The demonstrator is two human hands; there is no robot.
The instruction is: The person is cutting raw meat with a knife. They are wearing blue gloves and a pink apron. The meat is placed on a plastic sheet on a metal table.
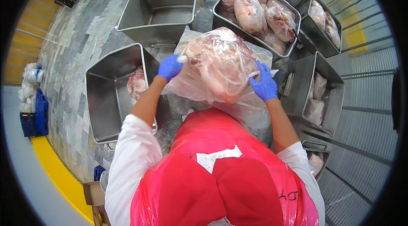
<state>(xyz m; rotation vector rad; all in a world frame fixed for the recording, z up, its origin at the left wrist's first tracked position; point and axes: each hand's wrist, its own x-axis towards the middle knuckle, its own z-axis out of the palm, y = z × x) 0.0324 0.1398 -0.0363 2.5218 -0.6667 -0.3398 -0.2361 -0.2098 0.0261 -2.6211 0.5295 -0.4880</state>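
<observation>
A large piece of raw meat (223,71), pale with reddish patches, lies inside a clear plastic bag (187,85) in front of me. My left hand (170,68), in a blue glove, is closed at the bag's left side, with a small white bit showing at its fingertips. At the right side my right hand (265,83), gloved the same way, has bag film between thumb and fingers. Whatever supports the meat is hidden beneath it.
On the left stands a metal tub (95,98) with one meat piece (137,83). Beyond it is another metal tub (159,28). A tub (221,21) of bagged meat (250,15) sits far right. More tubs (335,98) line the ribbed wall (369,94). Blue crates (41,113) stand at left.
</observation>
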